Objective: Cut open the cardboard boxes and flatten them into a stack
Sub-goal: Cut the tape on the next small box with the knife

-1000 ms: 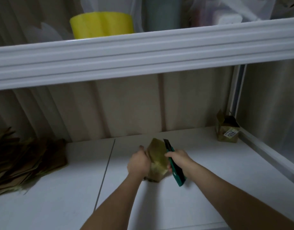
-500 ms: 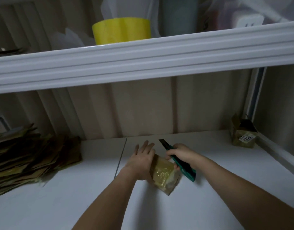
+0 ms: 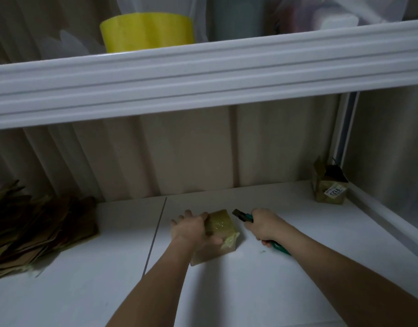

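While the left hand (image 3: 191, 228) grips the small taped cardboard box (image 3: 218, 234) from its left side at mid-worktop (image 3: 262, 291), the right hand (image 3: 264, 226) just beside it is wrapped around a green utility knife (image 3: 242, 215), blade clear of the box. Bare surface lies between the flattened cardboard stack (image 3: 38, 230) at the left edge and an opened box (image 3: 329, 185) in the far right corner, under an overhanging shelf (image 3: 203, 74).
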